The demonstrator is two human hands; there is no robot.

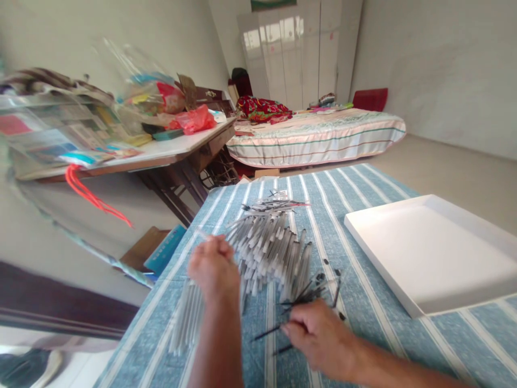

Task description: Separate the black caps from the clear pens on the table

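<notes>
My left hand (214, 261) is closed, with a clear pen barrel (203, 233) poking out past its fingers. Below it, partly behind my forearm, lies a row of clear pen barrels (186, 318). My right hand (319, 334) is closed in a pinch on a thin black stick (265, 333), perhaps a pen refill. Another dark stick (283, 349) shows just under those fingers. Right behind my right hand lies a small heap of black pieces (313, 291). Between and beyond both hands spreads a big pile of clear, grey-looking pen barrels (266, 248).
A blue-and-white striped cloth (375, 269) covers the table. At the right stands a shallow white tray (452, 253). Thin dark and red sticks (274, 205) lie at the far end. A cluttered side table (161, 153) with dangling red cord (97, 199) is at the left; a bed (315, 137) stands beyond.
</notes>
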